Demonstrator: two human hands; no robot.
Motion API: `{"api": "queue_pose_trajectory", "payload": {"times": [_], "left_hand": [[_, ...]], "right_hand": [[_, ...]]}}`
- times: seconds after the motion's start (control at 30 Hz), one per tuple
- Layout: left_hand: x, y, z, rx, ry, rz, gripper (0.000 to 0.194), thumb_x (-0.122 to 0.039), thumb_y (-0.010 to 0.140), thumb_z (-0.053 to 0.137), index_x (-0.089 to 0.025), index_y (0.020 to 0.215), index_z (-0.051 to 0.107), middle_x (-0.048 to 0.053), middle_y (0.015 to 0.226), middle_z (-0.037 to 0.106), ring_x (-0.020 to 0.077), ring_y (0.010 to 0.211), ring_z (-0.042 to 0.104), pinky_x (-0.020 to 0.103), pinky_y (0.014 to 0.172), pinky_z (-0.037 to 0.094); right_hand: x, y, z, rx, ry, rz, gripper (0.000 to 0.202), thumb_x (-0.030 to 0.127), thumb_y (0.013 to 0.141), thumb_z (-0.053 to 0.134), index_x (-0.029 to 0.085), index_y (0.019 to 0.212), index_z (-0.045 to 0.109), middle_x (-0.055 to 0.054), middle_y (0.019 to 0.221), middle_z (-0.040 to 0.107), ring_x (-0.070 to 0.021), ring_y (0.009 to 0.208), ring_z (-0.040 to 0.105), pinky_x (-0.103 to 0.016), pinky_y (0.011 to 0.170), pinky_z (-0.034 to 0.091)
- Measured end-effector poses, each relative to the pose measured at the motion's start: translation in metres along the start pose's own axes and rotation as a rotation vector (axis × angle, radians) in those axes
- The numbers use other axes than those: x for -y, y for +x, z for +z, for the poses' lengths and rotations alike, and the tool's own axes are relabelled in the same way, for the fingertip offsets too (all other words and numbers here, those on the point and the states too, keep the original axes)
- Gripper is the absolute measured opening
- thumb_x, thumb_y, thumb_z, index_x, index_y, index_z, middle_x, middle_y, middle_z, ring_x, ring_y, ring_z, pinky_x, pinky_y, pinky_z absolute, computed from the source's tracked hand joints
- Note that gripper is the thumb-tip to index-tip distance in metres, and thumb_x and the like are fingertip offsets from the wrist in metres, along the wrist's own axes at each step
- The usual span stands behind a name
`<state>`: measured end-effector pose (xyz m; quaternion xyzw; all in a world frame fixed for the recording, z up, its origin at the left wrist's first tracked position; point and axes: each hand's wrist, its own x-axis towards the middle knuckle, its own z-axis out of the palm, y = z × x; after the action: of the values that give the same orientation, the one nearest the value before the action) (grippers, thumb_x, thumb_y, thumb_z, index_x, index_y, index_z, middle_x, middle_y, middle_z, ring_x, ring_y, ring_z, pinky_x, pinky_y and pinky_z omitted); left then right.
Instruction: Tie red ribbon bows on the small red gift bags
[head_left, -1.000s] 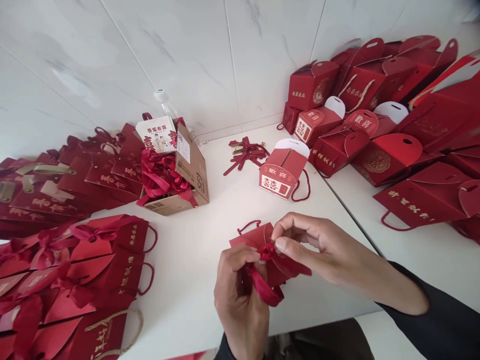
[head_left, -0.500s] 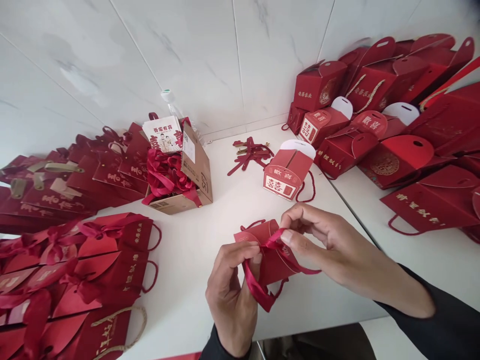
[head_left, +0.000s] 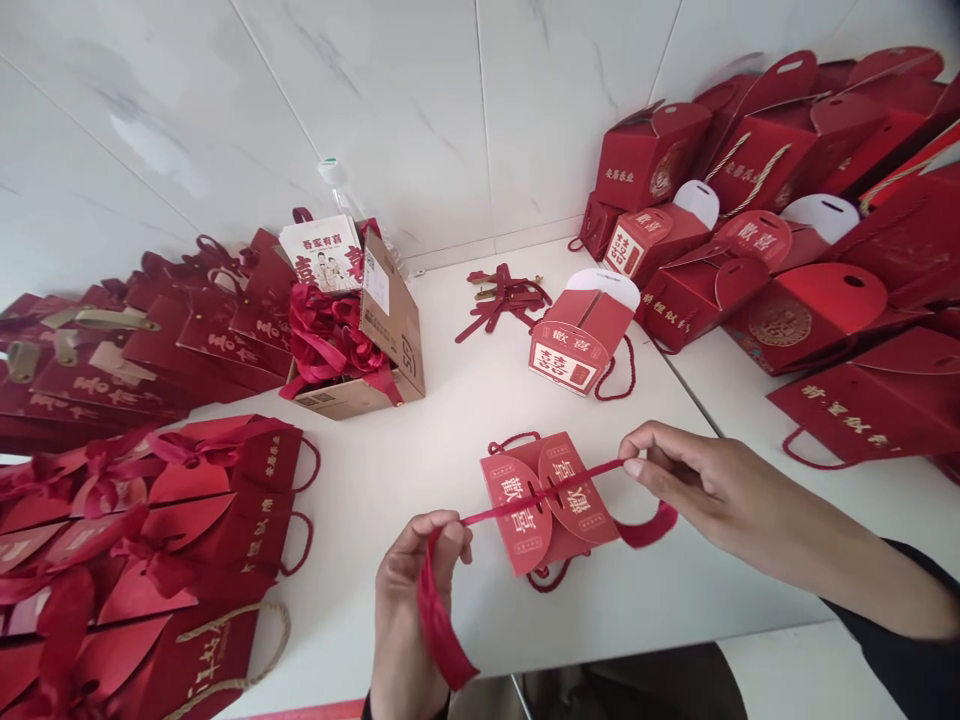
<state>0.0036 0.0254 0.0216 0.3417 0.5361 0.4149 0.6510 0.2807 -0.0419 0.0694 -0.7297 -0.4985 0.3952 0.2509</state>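
Two hands, the left (head_left: 420,600) and the right (head_left: 686,485), each pinch one side of a red ribbon (head_left: 577,482) between thumb and fingertips, the stretch between them drawn straight across the top of a small red box (head_left: 529,530). Loose ribbon ends hang from both grips. The box rests on the white counter (head_left: 360,560), its rounded flaps folded together, with cord handles at opposite sides. Beyond it stand another red box with a white flap (head_left: 574,335), a pile of dark red straps (head_left: 504,300) and an open cardboard carton (head_left: 394,325) holding bunched ribbon (head_left: 334,335).
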Motion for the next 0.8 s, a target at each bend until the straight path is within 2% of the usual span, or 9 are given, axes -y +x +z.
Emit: {"api": "queue_pose_trajectory", "payload": {"times": [0.07,0.13,0.23,0.33,0.4,0.5,0.57,0.67,0.8], "left_hand": [[-0.004,0.006,0.001,0.023,-0.231,-0.154,0.025,-0.038,0.074,0.090,-0.019,0.086,0.079,0.001,0.074,0.062,0.0109,0.069,0.059,0.021,0.065,0.054],[-0.010,0.007,0.004,0.042,-0.388,-0.279,0.037,-0.046,0.073,0.088,-0.016,0.094,0.080,0.002,0.075,0.060,0.0124,0.069,0.058,0.024,0.063,0.054],[-0.016,0.002,0.010,0.163,-0.404,-0.323,0.058,-0.060,0.076,0.078,-0.012,0.110,0.079,0.009,0.087,0.063,0.0173,0.076,0.059,0.030,0.066,0.056],[-0.014,-0.008,0.014,0.235,-0.227,-0.112,0.044,-0.055,0.084,0.075,-0.019,0.108,0.078,0.009,0.093,0.065,0.0183,0.081,0.059,0.029,0.070,0.054],[-0.009,-0.012,0.015,0.176,-0.065,0.066,0.030,-0.050,0.091,0.071,-0.023,0.101,0.078,0.007,0.094,0.066,0.0172,0.083,0.059,0.027,0.075,0.053],[-0.007,-0.015,0.020,0.061,0.129,0.293,0.023,-0.046,0.097,0.066,-0.026,0.102,0.078,0.007,0.110,0.070,0.0200,0.104,0.063,0.028,0.090,0.052],[-0.010,-0.016,0.027,0.088,0.203,0.413,0.019,-0.042,0.098,0.065,-0.028,0.102,0.077,0.006,0.117,0.071,0.0217,0.115,0.063,0.029,0.095,0.052],[-0.015,-0.019,0.037,0.209,0.262,0.501,0.019,-0.037,0.103,0.058,-0.027,0.097,0.074,0.005,0.113,0.073,0.0206,0.108,0.068,0.029,0.087,0.057],[-0.016,-0.017,0.046,0.258,0.276,0.494,0.024,-0.037,0.107,0.051,-0.024,0.095,0.068,0.005,0.093,0.076,0.0199,0.094,0.071,0.029,0.078,0.057]], "right_hand": [[-0.004,0.000,0.002,0.007,-0.018,0.004,0.040,0.064,0.102,0.045,0.027,0.091,0.057,0.007,0.062,0.030,-0.0149,0.053,0.029,-0.026,0.047,0.027],[-0.004,0.000,0.004,-0.018,-0.026,0.006,0.041,0.065,0.102,0.045,0.028,0.095,0.060,0.007,0.062,0.038,-0.0148,0.053,0.033,-0.027,0.049,0.032],[-0.003,-0.002,0.004,-0.062,-0.048,0.011,0.041,0.065,0.102,0.048,0.029,0.115,0.065,0.005,0.067,0.053,-0.0155,0.055,0.043,-0.028,0.054,0.039],[-0.001,-0.001,0.007,-0.043,-0.053,-0.006,0.043,0.063,0.101,0.051,0.031,0.127,0.065,0.004,0.070,0.057,-0.0157,0.057,0.048,-0.028,0.053,0.041],[0.001,0.001,0.011,-0.021,-0.036,-0.022,0.043,0.061,0.102,0.051,0.030,0.129,0.065,0.004,0.070,0.059,-0.0155,0.056,0.050,-0.028,0.053,0.042],[0.006,0.002,0.016,0.004,0.002,-0.048,0.037,0.057,0.103,0.050,0.027,0.113,0.069,0.002,0.072,0.065,-0.0160,0.059,0.055,-0.028,0.054,0.045],[0.010,0.000,0.017,-0.054,0.040,-0.067,0.034,0.056,0.103,0.051,0.026,0.102,0.068,0.000,0.078,0.069,-0.0180,0.066,0.062,-0.028,0.055,0.047],[0.016,-0.006,0.019,-0.188,0.111,-0.085,0.032,0.056,0.102,0.054,0.028,0.106,0.066,-0.004,0.091,0.074,-0.0229,0.077,0.070,-0.027,0.050,0.047],[0.022,-0.012,0.023,-0.190,0.255,-0.141,0.029,0.055,0.102,0.054,0.028,0.107,0.065,-0.008,0.101,0.076,-0.0230,0.072,0.069,-0.027,0.042,0.045]]}}
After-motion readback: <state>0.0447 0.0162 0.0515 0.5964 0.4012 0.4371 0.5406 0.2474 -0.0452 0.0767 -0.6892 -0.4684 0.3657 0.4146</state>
